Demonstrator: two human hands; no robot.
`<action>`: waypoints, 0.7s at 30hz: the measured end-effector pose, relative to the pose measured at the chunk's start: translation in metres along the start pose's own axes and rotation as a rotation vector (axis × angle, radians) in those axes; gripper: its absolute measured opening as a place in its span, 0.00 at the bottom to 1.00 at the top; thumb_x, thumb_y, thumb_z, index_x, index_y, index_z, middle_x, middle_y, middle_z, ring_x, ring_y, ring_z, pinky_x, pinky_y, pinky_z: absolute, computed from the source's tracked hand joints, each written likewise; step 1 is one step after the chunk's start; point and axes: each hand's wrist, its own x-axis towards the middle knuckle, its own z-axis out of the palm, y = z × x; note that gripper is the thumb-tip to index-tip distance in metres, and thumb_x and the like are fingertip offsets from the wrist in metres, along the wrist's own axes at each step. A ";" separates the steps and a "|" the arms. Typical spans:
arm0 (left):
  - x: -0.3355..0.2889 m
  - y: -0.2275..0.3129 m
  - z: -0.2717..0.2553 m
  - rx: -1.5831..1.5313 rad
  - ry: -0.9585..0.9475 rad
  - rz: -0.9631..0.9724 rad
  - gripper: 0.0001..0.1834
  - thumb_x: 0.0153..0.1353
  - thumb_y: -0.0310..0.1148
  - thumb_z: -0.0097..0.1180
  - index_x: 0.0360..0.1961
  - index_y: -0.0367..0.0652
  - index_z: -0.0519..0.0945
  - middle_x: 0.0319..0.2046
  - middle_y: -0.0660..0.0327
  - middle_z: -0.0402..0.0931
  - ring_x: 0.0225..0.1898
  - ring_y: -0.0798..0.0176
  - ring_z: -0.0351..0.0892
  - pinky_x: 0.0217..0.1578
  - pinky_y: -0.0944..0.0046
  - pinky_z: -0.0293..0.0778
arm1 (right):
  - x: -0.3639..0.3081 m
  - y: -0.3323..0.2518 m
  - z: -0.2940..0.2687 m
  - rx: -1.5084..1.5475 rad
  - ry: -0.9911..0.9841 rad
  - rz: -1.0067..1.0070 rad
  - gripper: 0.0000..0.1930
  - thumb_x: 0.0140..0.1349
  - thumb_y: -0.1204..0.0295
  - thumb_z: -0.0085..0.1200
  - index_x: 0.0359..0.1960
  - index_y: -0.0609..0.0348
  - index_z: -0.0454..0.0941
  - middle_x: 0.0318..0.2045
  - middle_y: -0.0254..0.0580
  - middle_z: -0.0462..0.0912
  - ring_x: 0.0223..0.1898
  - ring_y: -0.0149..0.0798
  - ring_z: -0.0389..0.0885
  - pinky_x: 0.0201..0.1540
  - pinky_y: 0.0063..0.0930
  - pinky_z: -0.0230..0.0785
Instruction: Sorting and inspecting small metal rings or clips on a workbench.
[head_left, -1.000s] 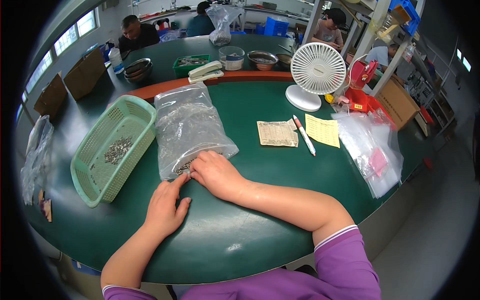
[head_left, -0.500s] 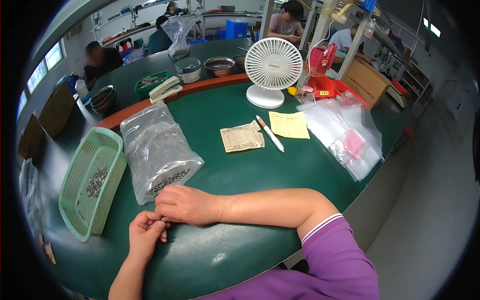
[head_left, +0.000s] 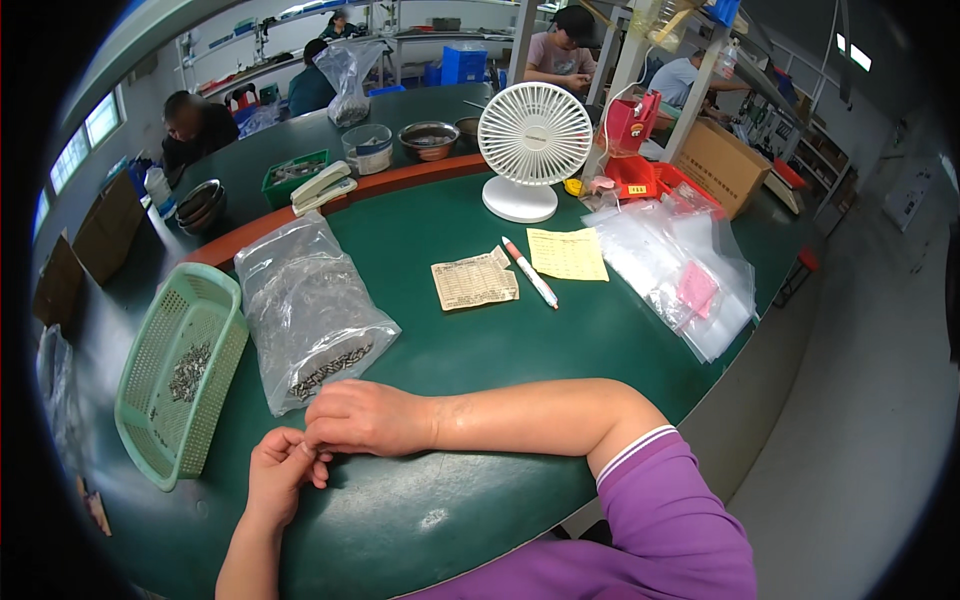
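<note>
The bag (head_left: 310, 290) lies flat on the green worktop (head_left: 450, 360), just past the fingers. It is clear, and little metal bits (head_left: 335, 370) show at its near end. The right hand (head_left: 368, 420) is right by that end and hides a small part of its edge. I cannot tell if it touches the bag. The left hand (head_left: 275, 472) is a bit nearer to the person. The fingers of both hands are bent, and their tips meet on the near side of the bag. I cannot tell if they are closed on a tiny thing, because the tips are hidden. The green basket (head_left: 213, 405) is to the left of the bag, with more metal bits in it. To the right of the bag lie a brown paper (head_left: 475, 282), a pen (head_left: 530, 272) and a yellow paper (head_left: 568, 255). A white fan (head_left: 535, 135) stands behind them.
</note>
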 end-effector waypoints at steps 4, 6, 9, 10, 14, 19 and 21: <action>0.000 0.000 0.001 -0.016 0.024 0.013 0.06 0.65 0.28 0.59 0.35 0.34 0.79 0.26 0.56 0.81 0.22 0.68 0.79 0.24 0.71 0.78 | 0.001 -0.003 0.000 -0.058 -0.004 0.000 0.10 0.57 0.70 0.57 0.41 0.54 0.77 0.38 0.36 0.78 0.39 0.43 0.78 0.42 0.35 0.70; 0.000 0.002 0.001 0.020 0.028 -0.008 0.06 0.64 0.27 0.60 0.35 0.34 0.80 0.26 0.56 0.81 0.22 0.68 0.80 0.24 0.71 0.78 | 0.000 -0.002 -0.003 -0.109 -0.024 -0.060 0.11 0.57 0.70 0.55 0.43 0.54 0.78 0.38 0.36 0.78 0.40 0.42 0.78 0.42 0.34 0.71; -0.001 0.008 0.006 0.079 0.021 -0.048 0.06 0.62 0.26 0.62 0.34 0.32 0.82 0.24 0.57 0.81 0.23 0.67 0.80 0.24 0.71 0.78 | -0.001 -0.003 -0.005 -0.164 -0.032 -0.150 0.15 0.57 0.70 0.54 0.46 0.53 0.79 0.39 0.35 0.79 0.41 0.40 0.78 0.43 0.33 0.71; -0.001 0.010 0.008 0.103 0.013 -0.066 0.06 0.61 0.26 0.62 0.34 0.32 0.82 0.23 0.57 0.81 0.23 0.67 0.81 0.24 0.71 0.78 | -0.001 -0.004 -0.006 -0.167 -0.017 -0.181 0.16 0.56 0.71 0.53 0.48 0.53 0.79 0.40 0.34 0.79 0.41 0.40 0.79 0.43 0.32 0.71; 0.003 0.003 0.003 0.123 -0.031 -0.080 0.05 0.59 0.23 0.63 0.35 0.32 0.82 0.25 0.57 0.81 0.24 0.66 0.81 0.24 0.71 0.79 | -0.002 -0.009 -0.011 -0.119 0.030 -0.173 0.12 0.54 0.71 0.53 0.41 0.52 0.78 0.36 0.34 0.77 0.40 0.40 0.77 0.44 0.33 0.70; -0.012 0.004 -0.003 0.161 -0.028 0.048 0.03 0.60 0.21 0.61 0.34 0.34 0.79 0.27 0.56 0.81 0.25 0.65 0.81 0.25 0.69 0.79 | 0.008 -0.006 -0.003 -0.039 -0.051 -0.139 0.14 0.57 0.69 0.56 0.45 0.49 0.77 0.39 0.35 0.78 0.42 0.41 0.77 0.45 0.35 0.70; -0.012 0.004 -0.002 0.150 0.022 0.028 0.04 0.61 0.21 0.60 0.35 0.34 0.78 0.27 0.56 0.80 0.25 0.65 0.81 0.26 0.69 0.79 | 0.007 -0.001 0.000 -0.020 -0.058 -0.073 0.16 0.57 0.68 0.58 0.48 0.50 0.78 0.40 0.35 0.79 0.42 0.41 0.78 0.45 0.35 0.70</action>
